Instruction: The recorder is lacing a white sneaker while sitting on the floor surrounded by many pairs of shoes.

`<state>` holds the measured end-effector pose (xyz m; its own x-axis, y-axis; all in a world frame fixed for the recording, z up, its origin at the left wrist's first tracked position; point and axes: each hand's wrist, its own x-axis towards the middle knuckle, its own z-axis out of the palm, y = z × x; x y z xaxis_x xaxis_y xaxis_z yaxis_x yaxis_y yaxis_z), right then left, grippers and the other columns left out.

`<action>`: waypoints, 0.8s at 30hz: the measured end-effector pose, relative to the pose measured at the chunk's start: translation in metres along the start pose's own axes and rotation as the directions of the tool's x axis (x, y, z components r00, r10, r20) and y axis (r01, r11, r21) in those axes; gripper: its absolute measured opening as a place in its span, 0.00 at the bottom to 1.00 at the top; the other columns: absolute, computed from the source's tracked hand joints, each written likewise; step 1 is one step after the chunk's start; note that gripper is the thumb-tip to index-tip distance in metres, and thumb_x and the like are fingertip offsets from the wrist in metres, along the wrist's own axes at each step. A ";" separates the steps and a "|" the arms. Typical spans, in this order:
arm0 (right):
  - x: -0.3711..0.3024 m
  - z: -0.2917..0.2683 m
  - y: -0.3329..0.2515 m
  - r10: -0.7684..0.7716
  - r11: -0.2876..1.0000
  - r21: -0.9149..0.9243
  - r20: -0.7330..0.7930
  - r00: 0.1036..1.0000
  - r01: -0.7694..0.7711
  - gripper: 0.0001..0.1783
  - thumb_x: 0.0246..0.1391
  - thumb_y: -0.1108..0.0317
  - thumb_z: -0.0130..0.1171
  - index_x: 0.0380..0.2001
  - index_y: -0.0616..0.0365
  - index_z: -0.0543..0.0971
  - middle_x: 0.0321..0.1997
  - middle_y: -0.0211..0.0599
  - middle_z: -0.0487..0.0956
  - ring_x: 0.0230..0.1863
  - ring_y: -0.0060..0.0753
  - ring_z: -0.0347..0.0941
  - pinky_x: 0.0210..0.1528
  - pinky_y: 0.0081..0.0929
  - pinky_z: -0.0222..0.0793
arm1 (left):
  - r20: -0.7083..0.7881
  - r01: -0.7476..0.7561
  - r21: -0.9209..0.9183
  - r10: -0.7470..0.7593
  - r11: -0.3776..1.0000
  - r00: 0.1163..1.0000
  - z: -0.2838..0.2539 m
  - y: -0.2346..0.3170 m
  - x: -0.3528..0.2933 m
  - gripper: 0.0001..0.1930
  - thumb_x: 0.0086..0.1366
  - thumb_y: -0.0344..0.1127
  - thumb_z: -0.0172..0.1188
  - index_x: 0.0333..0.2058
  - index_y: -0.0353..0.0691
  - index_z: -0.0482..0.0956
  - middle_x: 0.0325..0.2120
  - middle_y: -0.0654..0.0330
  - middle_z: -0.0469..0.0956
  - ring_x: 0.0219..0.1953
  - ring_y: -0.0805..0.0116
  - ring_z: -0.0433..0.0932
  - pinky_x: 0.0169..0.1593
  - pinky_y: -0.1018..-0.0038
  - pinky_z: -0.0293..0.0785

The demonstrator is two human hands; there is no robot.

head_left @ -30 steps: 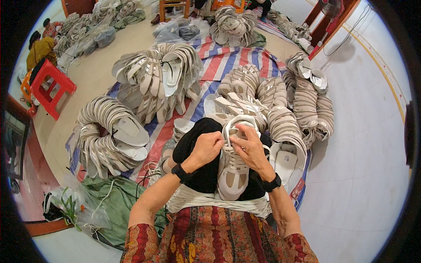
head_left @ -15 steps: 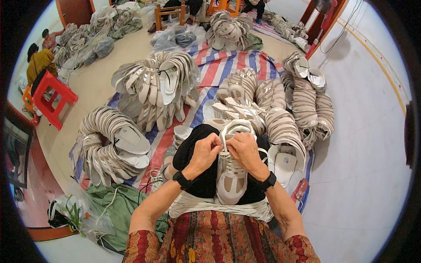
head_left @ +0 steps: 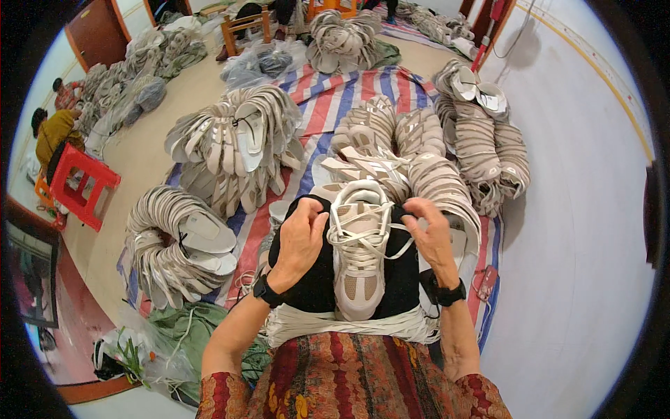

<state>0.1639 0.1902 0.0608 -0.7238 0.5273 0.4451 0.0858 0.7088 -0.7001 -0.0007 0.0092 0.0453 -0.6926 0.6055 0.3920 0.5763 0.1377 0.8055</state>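
A beige and white sneaker (head_left: pixel 361 251) rests toe toward me on the dark cloth (head_left: pixel 307 290) over my lap. Its pale shoelace (head_left: pixel 359 234) crosses the tongue in loose strands, and one loop hangs off the shoe's right side. My left hand (head_left: pixel 301 236) hovers just left of the shoe, its fingers curved and thumb apart, holding nothing I can see. On the other side, my right hand (head_left: pixel 431 234) is raised near the lace loop, fingers bent and thumb separate from them. Across my lap lies a bundle of white laces (head_left: pixel 349 327).
Strung shoe-upper bundles stand on the striped sheet (head_left: pixel 328 105): a ring-shaped stack (head_left: pixel 157 244) at left, another stack (head_left: pixel 237 140) behind it, and several rolls (head_left: pixel 481 157) at right. A red stool (head_left: pixel 84 185) and a seated person (head_left: pixel 59 133) are far left. Green sacking (head_left: pixel 195 328) lies lower left.
Both hands have left the top of the shoe, where they pinched the laces, and moved apart to either side. The lace strands now lie across the tongue. The view has shifted slightly.
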 end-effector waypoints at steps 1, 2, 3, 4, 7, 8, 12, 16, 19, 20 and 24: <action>-0.004 0.003 0.004 0.044 0.996 0.074 0.085 0.995 -0.051 0.12 0.46 0.73 0.56 0.37 0.62 0.74 0.33 0.38 0.75 0.33 0.33 0.72 0.38 0.25 0.67 | 0.068 -0.076 -0.035 0.079 0.996 0.995 0.003 0.009 0.006 0.03 0.55 0.22 0.54 0.29 0.35 0.71 0.21 0.57 0.71 0.22 0.68 0.71 0.27 0.75 0.67; -0.010 0.007 0.006 0.135 0.974 0.160 0.146 0.980 -0.158 0.09 0.47 0.73 0.55 0.34 0.63 0.75 0.31 0.35 0.76 0.32 0.29 0.72 0.36 0.23 0.67 | 0.079 -0.266 -0.009 0.266 0.964 0.961 0.015 0.004 0.011 0.03 0.52 0.23 0.56 0.27 0.36 0.73 0.22 0.57 0.71 0.25 0.64 0.71 0.31 0.72 0.67; -0.012 0.008 0.006 0.174 0.965 0.167 0.173 0.969 -0.203 0.08 0.47 0.73 0.55 0.33 0.63 0.75 0.30 0.35 0.76 0.31 0.27 0.72 0.35 0.21 0.66 | 0.142 -0.368 0.028 0.361 0.929 0.922 0.024 0.007 0.016 0.04 0.50 0.24 0.57 0.26 0.37 0.73 0.23 0.58 0.71 0.27 0.62 0.70 0.32 0.71 0.67; -0.013 0.010 0.008 0.208 0.953 0.176 0.203 0.957 -0.245 0.07 0.48 0.73 0.55 0.32 0.63 0.76 0.29 0.35 0.76 0.30 0.25 0.72 0.34 0.20 0.66 | 0.206 -0.467 0.063 0.446 0.882 0.871 0.034 0.010 0.019 0.05 0.48 0.25 0.58 0.26 0.38 0.74 0.23 0.58 0.71 0.29 0.61 0.70 0.34 0.70 0.66; -0.016 0.015 0.014 0.278 0.901 0.288 0.190 0.942 -0.324 0.06 0.47 0.74 0.55 0.30 0.63 0.76 0.28 0.35 0.77 0.29 0.23 0.71 0.31 0.19 0.65 | 0.264 -0.507 0.104 0.467 0.856 0.844 0.060 0.014 0.021 0.05 0.46 0.28 0.59 0.25 0.40 0.76 0.23 0.60 0.70 0.30 0.61 0.68 0.36 0.68 0.64; -0.017 0.017 0.015 0.283 0.899 0.289 0.186 0.941 -0.328 0.06 0.47 0.74 0.55 0.30 0.63 0.76 0.28 0.35 0.77 0.29 0.23 0.71 0.31 0.19 0.65 | 0.285 -0.515 0.148 0.462 0.844 0.840 0.064 0.013 0.022 0.05 0.47 0.29 0.59 0.25 0.40 0.76 0.22 0.61 0.69 0.30 0.61 0.67 0.36 0.69 0.63; -0.013 0.021 0.013 0.229 0.923 0.272 0.183 0.956 -0.273 0.06 0.47 0.74 0.55 0.30 0.63 0.76 0.26 0.33 0.77 0.27 0.21 0.71 0.30 0.19 0.66 | 0.319 -0.573 0.160 0.507 0.804 0.801 0.069 0.011 0.025 0.02 0.46 0.30 0.58 0.22 0.42 0.74 0.22 0.62 0.67 0.30 0.63 0.66 0.36 0.69 0.62; -0.012 0.015 0.013 0.261 0.901 0.295 0.218 0.940 -0.318 0.06 0.48 0.74 0.54 0.31 0.64 0.75 0.24 0.34 0.76 0.26 0.21 0.69 0.29 0.19 0.65 | 0.363 -0.623 0.225 0.529 0.749 0.767 0.069 0.015 0.025 0.02 0.46 0.31 0.56 0.21 0.42 0.73 0.23 0.61 0.66 0.31 0.64 0.65 0.36 0.69 0.61; -0.009 0.011 0.002 0.273 0.909 0.254 0.240 0.932 -0.332 0.06 0.49 0.72 0.54 0.31 0.64 0.74 0.23 0.33 0.75 0.24 0.20 0.68 0.27 0.20 0.64 | 0.442 -0.676 0.426 0.514 0.601 0.735 0.061 0.022 0.024 0.03 0.46 0.33 0.53 0.21 0.41 0.72 0.23 0.60 0.66 0.32 0.63 0.65 0.36 0.68 0.60; -0.008 0.011 -0.003 0.287 0.913 0.218 0.258 0.923 -0.345 0.07 0.49 0.72 0.53 0.30 0.64 0.73 0.22 0.33 0.74 0.24 0.20 0.67 0.26 0.20 0.63 | 0.425 -0.642 0.543 0.482 0.542 0.766 0.055 0.024 0.023 0.04 0.46 0.33 0.53 0.21 0.41 0.72 0.23 0.60 0.66 0.32 0.63 0.64 0.36 0.68 0.59; -0.010 0.011 -0.012 0.264 0.904 0.288 0.205 0.942 -0.316 0.07 0.51 0.70 0.52 0.30 0.64 0.73 0.21 0.33 0.74 0.22 0.21 0.66 0.25 0.21 0.63 | 0.333 -0.472 0.768 0.361 0.432 0.871 0.009 0.016 0.029 0.04 0.47 0.33 0.52 0.22 0.41 0.71 0.24 0.58 0.66 0.32 0.62 0.64 0.35 0.67 0.58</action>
<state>0.1627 0.1707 0.0586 -0.8000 0.5879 0.1198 0.1094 0.3393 -0.9343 -0.0076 0.0361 0.0657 -0.2513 0.8379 0.4845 0.9092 0.3760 -0.1786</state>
